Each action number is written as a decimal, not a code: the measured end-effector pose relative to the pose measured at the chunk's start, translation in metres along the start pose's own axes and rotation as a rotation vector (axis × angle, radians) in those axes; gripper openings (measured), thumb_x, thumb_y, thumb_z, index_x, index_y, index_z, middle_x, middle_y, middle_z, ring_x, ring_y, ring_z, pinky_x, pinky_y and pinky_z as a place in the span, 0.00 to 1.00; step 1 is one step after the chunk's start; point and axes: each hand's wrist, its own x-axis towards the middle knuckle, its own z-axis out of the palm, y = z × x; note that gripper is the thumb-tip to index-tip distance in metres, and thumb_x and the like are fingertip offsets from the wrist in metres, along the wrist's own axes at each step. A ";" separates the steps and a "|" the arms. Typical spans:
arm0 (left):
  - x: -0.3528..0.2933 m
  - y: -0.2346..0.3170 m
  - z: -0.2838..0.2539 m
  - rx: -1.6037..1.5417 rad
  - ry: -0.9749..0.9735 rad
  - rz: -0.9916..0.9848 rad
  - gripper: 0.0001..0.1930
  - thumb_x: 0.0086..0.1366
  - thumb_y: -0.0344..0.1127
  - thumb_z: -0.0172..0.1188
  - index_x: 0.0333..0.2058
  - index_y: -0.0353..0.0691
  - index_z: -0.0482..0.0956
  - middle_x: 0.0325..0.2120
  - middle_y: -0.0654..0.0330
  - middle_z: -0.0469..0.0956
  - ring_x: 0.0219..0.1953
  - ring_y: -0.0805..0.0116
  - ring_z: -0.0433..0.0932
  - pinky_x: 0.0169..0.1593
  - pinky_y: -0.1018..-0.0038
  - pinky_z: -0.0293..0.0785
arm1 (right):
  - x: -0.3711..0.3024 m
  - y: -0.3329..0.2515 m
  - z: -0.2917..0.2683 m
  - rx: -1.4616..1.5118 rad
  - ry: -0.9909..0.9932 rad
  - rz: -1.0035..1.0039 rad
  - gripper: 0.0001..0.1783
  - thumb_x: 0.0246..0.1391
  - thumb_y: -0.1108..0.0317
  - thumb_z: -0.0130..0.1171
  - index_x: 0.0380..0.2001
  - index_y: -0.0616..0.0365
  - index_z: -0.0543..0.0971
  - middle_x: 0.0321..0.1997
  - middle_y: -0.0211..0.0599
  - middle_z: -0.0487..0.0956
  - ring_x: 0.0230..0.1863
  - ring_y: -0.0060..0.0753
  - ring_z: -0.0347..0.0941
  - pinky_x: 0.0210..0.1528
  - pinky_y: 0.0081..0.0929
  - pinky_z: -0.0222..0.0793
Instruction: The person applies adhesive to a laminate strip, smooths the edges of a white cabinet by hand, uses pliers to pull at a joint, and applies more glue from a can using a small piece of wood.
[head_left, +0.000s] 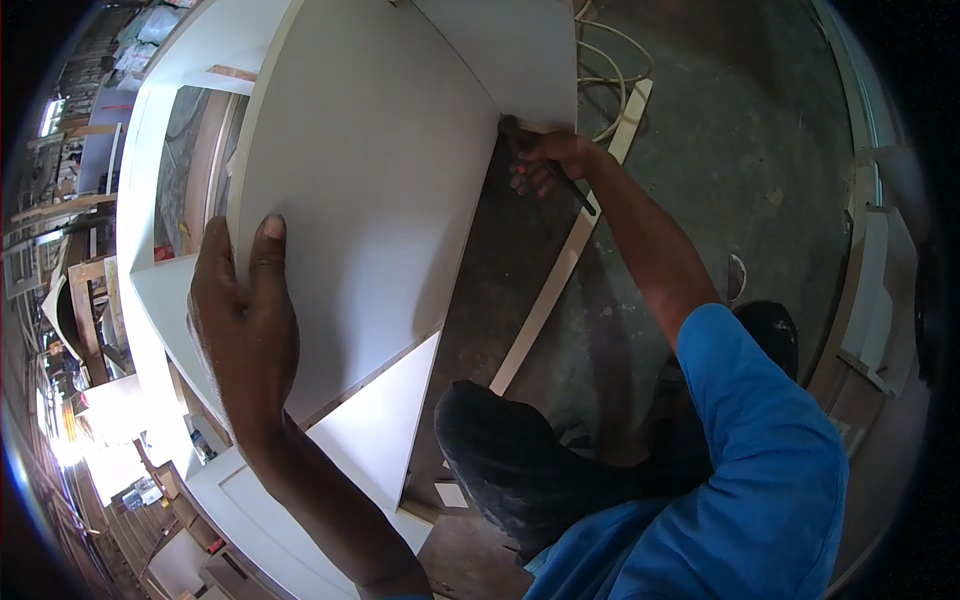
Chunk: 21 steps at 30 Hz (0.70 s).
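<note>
A large white panel [370,190], part of a cabinet-like box, stands in front of me. My left hand [248,330] grips its left edge, the thumb on the inner face and the fingers over the other side. My right hand [562,153] is wrapped round the dark handle of a hammer [580,196]. The hammer's head is close to the panel's right edge, near the corner with a second white panel [535,65]. Whether the head touches the panel I cannot tell. The fingertips of the right hand look slightly blurred.
A long pale wood strip [545,300] lies on the dark concrete floor [720,150]. A light hose or cable [635,75] is coiled beyond it. My bent knee [490,420] is close to the box. Timber and boards [95,310] crowd the left side. White pieces [875,300] stand at the right.
</note>
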 end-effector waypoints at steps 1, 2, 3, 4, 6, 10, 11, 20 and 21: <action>0.000 0.002 -0.002 -0.003 -0.020 -0.003 0.25 0.71 0.51 0.55 0.50 0.31 0.76 0.36 0.42 0.81 0.40 0.54 0.81 0.47 0.58 0.74 | -0.001 -0.001 0.001 -0.020 0.028 -0.028 0.15 0.67 0.59 0.50 0.45 0.60 0.76 0.47 0.48 0.83 0.45 0.44 0.82 0.46 0.48 0.78; 0.000 0.004 -0.004 -0.006 -0.039 -0.006 0.26 0.71 0.52 0.55 0.51 0.30 0.76 0.37 0.41 0.81 0.40 0.53 0.81 0.48 0.57 0.74 | -0.002 -0.001 0.002 -0.041 0.056 -0.055 0.15 0.67 0.59 0.51 0.44 0.60 0.76 0.47 0.47 0.83 0.44 0.43 0.82 0.46 0.48 0.78; 0.000 0.006 -0.005 -0.001 -0.039 -0.006 0.26 0.71 0.52 0.55 0.51 0.30 0.76 0.37 0.41 0.81 0.40 0.53 0.81 0.48 0.57 0.74 | -0.001 -0.002 0.005 -0.039 0.052 -0.056 0.15 0.67 0.59 0.51 0.44 0.60 0.76 0.47 0.47 0.83 0.44 0.43 0.82 0.46 0.48 0.78; 0.000 0.007 -0.004 0.009 -0.047 -0.031 0.26 0.71 0.51 0.54 0.52 0.30 0.75 0.40 0.42 0.80 0.43 0.54 0.80 0.51 0.60 0.73 | 0.001 -0.001 0.001 -0.052 0.065 -0.076 0.15 0.66 0.59 0.51 0.45 0.60 0.75 0.47 0.47 0.83 0.43 0.43 0.81 0.45 0.49 0.78; 0.000 0.003 -0.001 0.014 -0.058 -0.051 0.26 0.72 0.50 0.53 0.54 0.30 0.74 0.43 0.42 0.79 0.46 0.55 0.79 0.54 0.62 0.71 | 0.001 0.003 -0.007 -0.064 0.084 -0.098 0.15 0.66 0.59 0.52 0.45 0.59 0.75 0.47 0.47 0.83 0.43 0.43 0.81 0.45 0.51 0.77; 0.001 -0.007 -0.003 0.001 -0.021 -0.059 0.37 0.68 0.56 0.56 0.59 0.24 0.68 0.52 0.33 0.74 0.55 0.46 0.76 0.58 0.57 0.70 | 0.002 0.005 0.021 -0.047 0.158 -0.166 0.10 0.65 0.62 0.54 0.44 0.55 0.73 0.41 0.43 0.83 0.43 0.46 0.81 0.40 0.50 0.77; 0.001 -0.004 -0.004 -0.026 -0.065 -0.100 0.39 0.68 0.57 0.57 0.61 0.23 0.66 0.56 0.32 0.71 0.59 0.44 0.73 0.60 0.57 0.68 | 0.002 0.006 0.025 -0.030 0.182 -0.208 0.09 0.64 0.63 0.54 0.44 0.53 0.72 0.39 0.42 0.82 0.43 0.47 0.81 0.38 0.49 0.77; -0.002 -0.003 -0.002 0.141 0.031 -0.095 0.41 0.66 0.59 0.57 0.62 0.24 0.66 0.60 0.32 0.66 0.63 0.40 0.68 0.63 0.53 0.66 | 0.004 0.000 0.013 -0.110 0.168 -0.163 0.14 0.62 0.63 0.57 0.48 0.56 0.74 0.42 0.42 0.83 0.43 0.43 0.82 0.41 0.44 0.77; -0.003 -0.002 -0.001 0.138 0.032 -0.093 0.41 0.66 0.59 0.57 0.62 0.24 0.66 0.60 0.32 0.66 0.63 0.40 0.68 0.63 0.53 0.66 | 0.003 0.000 0.017 -0.141 0.205 -0.170 0.16 0.61 0.62 0.57 0.49 0.57 0.75 0.44 0.43 0.84 0.44 0.40 0.82 0.43 0.44 0.77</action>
